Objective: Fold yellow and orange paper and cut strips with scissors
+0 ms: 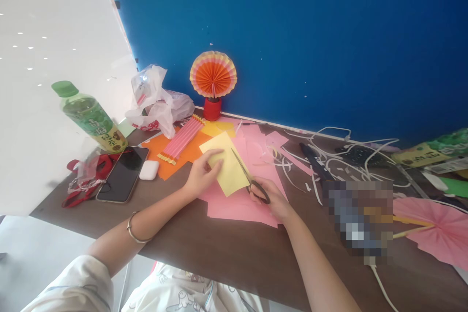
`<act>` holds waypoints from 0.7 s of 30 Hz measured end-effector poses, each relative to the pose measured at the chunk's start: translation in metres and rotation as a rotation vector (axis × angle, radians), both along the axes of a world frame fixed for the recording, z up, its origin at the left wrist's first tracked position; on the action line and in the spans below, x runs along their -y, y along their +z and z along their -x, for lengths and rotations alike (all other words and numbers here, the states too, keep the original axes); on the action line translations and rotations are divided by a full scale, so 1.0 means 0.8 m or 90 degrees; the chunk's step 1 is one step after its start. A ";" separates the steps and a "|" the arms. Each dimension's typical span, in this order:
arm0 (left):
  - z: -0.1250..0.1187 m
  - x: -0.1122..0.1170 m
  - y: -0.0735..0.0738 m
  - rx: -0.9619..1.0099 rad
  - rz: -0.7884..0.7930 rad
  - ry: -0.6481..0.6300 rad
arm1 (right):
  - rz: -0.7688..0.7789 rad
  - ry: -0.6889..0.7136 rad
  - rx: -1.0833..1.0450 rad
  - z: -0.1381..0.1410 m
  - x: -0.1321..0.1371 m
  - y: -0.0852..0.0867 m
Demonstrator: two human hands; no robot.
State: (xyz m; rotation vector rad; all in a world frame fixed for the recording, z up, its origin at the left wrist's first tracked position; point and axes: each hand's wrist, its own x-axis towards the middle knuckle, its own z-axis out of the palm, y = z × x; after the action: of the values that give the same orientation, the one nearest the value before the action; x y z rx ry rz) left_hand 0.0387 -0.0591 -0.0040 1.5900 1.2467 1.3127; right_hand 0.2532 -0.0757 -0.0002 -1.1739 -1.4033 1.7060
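Observation:
A sheet of yellow paper lies tilted over pink paper sheets in the middle of the table. My left hand grips its left side, thumb and fingers closed on the edge. In my right hand is a pair of scissors with dark handles. Their blades point up and away, lying along the right part of the yellow sheet; whether they are cutting into it I cannot tell. Left of the sheet, a pleated pink strip with yellow ends rests on orange paper.
A round orange folded-paper fan stands in a red holder by the blue wall. Leftward are a phone, a white earphone case, a green bottle and a plastic bag. White cables and a pink fan lie right.

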 end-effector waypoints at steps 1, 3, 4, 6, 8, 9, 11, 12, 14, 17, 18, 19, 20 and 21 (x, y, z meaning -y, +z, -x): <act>0.000 0.000 0.000 0.000 0.000 0.001 | 0.002 0.003 -0.002 0.000 0.000 0.000; 0.000 0.001 0.001 -0.003 -0.001 0.003 | 0.002 0.008 -0.001 -0.001 0.000 0.001; 0.000 0.001 0.001 -0.006 -0.001 0.004 | 0.002 0.010 0.001 -0.001 -0.001 0.001; 0.000 0.001 0.001 -0.009 -0.001 0.006 | 0.003 0.008 0.005 -0.001 -0.001 0.000; 0.000 0.001 0.001 -0.008 0.000 0.005 | 0.006 0.004 0.004 -0.001 -0.001 0.000; 0.000 0.001 0.001 -0.006 0.002 0.004 | 0.007 0.003 0.000 0.000 -0.001 0.000; 0.000 0.000 0.002 -0.004 0.006 0.002 | 0.011 0.007 -0.007 0.000 -0.001 0.001; 0.000 0.001 0.002 -0.005 0.008 0.001 | 0.013 0.008 -0.011 0.000 -0.001 0.001; 0.000 0.001 0.002 -0.006 0.007 0.003 | 0.018 0.008 -0.018 0.001 -0.001 0.002; 0.000 0.001 0.002 -0.012 0.006 0.006 | 0.022 -0.001 -0.009 0.001 -0.001 0.003; 0.000 0.000 0.002 -0.014 0.005 0.007 | 0.022 -0.004 -0.001 0.001 -0.001 0.003; 0.000 0.000 0.002 -0.016 0.003 0.008 | 0.022 -0.006 0.006 0.001 -0.001 0.003; 0.000 0.000 0.002 -0.018 0.003 0.008 | 0.023 -0.006 0.010 0.001 -0.001 0.003; 0.000 0.000 0.001 -0.020 0.003 0.009 | 0.023 -0.005 0.009 0.001 -0.001 0.003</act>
State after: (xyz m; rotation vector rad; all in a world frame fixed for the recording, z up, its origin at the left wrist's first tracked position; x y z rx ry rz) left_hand 0.0384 -0.0592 -0.0031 1.6075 1.2803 1.2973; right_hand 0.2522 -0.0749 0.0022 -1.2125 -1.3800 1.7275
